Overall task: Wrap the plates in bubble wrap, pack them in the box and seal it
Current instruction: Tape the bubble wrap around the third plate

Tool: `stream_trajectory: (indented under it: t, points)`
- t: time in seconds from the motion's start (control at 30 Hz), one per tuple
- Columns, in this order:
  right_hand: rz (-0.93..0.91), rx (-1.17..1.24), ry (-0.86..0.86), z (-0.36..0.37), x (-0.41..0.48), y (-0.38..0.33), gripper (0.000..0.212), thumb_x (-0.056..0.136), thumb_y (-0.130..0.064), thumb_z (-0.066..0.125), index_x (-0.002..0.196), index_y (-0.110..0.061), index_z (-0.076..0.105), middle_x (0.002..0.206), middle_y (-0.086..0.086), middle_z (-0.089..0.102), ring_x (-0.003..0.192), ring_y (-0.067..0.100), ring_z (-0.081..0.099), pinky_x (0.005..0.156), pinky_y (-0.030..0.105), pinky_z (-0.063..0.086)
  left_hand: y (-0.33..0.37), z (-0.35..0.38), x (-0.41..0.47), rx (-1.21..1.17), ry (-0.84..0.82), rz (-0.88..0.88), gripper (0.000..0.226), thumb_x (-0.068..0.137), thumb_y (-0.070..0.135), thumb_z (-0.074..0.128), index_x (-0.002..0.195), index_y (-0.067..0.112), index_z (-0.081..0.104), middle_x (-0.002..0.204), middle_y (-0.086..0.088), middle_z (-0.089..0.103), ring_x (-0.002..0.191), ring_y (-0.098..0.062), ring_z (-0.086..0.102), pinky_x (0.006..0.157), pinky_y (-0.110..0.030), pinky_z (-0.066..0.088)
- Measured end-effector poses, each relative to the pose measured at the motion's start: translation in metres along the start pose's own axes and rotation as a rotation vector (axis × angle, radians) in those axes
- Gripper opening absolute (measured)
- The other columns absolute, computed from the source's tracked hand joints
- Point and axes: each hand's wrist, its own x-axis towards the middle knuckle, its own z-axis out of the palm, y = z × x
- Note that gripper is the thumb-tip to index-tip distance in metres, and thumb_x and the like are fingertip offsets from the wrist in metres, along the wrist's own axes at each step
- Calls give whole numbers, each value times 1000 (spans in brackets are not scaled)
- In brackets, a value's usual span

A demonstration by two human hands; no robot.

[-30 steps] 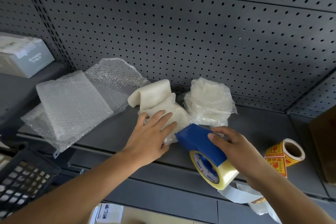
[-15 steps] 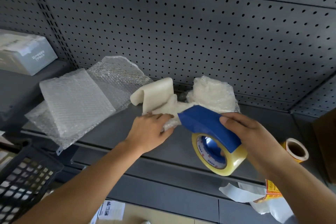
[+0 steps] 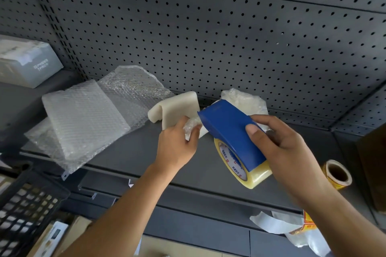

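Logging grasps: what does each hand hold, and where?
Right hand grips the tape dispenser by its blue cover; left hand pinches the wrapped bundle at its edge.

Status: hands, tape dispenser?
Left hand grips bubble-wrapped bundle. Right hand holds blue tape dispenser beside it. Label roll apart, far right.

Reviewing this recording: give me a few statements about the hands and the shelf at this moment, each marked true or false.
1. The right hand holds the tape dispenser. True.
2. The left hand lies flat and empty. False: it grips a bubble-wrapped bundle.
3. Bubble wrap sheets lie on the shelf, left of both hands. True.
4. The sticker roll lies left of the bubble wrap sheets. False: it lies on the shelf at the far right.
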Motion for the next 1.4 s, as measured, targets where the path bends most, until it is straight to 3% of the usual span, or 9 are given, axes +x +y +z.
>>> stream_trajectory:
  t: [0.27, 0.37, 0.47, 0.57, 0.7, 1.03, 1.2, 1.3, 1.4]
  points:
    - [-39, 10, 3, -7, -18, -10, 32, 77, -60, 54, 106, -49, 62, 85, -3, 75, 77, 22, 70, 72, 48, 57, 3, -8, 13, -241, 67, -271, 30, 103, 34, 56, 90, 8, 66, 60, 9, 57, 55, -7, 56, 52, -22, 39]
    - [-50, 47, 22, -11, -21, -8, 34, 76, -62, 56, 107, -50, 63, 87, 3, 75, 80, 26, 71, 76, 57, 56, 20, -12, 16, -411, 68, -319, 31, 103, 31, 58, 81, 10, 66, 68, -13, 66, 63, -29, 61, 60, -40, 50]
    - [-44, 48, 24, -12, -20, -5, 37, 76, -63, 56, 109, -49, 63, 88, 5, 74, 81, 27, 71, 76, 60, 55, 34, -10, 20, -566, 93, -417, 26, 103, 26, 59, 78, 19, 62, 72, -1, 61, 69, -19, 56, 68, -40, 53]
    - [-12, 31, 1, -14, -19, 2, 36, 77, -61, 56, 110, -47, 63, 90, 1, 75, 83, 22, 73, 77, 59, 58, 37, -6, 20, -687, 80, -577, 28, 103, 29, 60, 82, 12, 66, 78, -3, 68, 76, -19, 68, 71, -37, 56]
    - [38, -18, -30, -14, -15, 9, 36, 81, -59, 53, 113, -45, 62, 85, -10, 75, 75, 8, 72, 69, 40, 59, 43, -6, 14, -875, 45, -731, 27, 101, 28, 63, 112, 5, 70, 103, -12, 77, 99, -24, 75, 85, -41, 62]
    - [60, -41, -80, -3, 2, 15, 15, 97, -44, 56, 110, -47, 62, 81, -11, 75, 67, 8, 71, 54, 18, 53, 42, -28, -1, -1187, -101, -821, 27, 104, 24, 50, 125, 15, 64, 109, -5, 78, 98, -17, 75, 78, -34, 58]
    - [85, -47, -100, 3, 6, 19, 16, 97, -46, 55, 111, -46, 61, 81, -11, 75, 69, 10, 72, 59, 25, 54, 41, -33, -5, -1094, -184, -761, 61, 87, 63, 63, 134, 23, 62, 122, -1, 75, 115, -16, 71, 96, -41, 55]
    - [102, -52, -117, 6, 7, 19, 15, 98, -46, 54, 111, -47, 62, 82, -12, 75, 69, 9, 72, 59, 24, 53, 37, -28, -4, -1022, -104, -797, 41, 87, 22, 80, 126, 15, 68, 114, -6, 78, 108, -24, 74, 88, -41, 59]
    - [103, -37, -134, 8, 5, 18, 14, 98, -45, 54, 109, -49, 61, 82, -12, 75, 70, 9, 72, 57, 20, 53, 33, -28, -3, -1067, -57, -847, 33, 88, 9, 77, 120, 10, 70, 109, -9, 79, 102, -25, 76, 76, -35, 61]
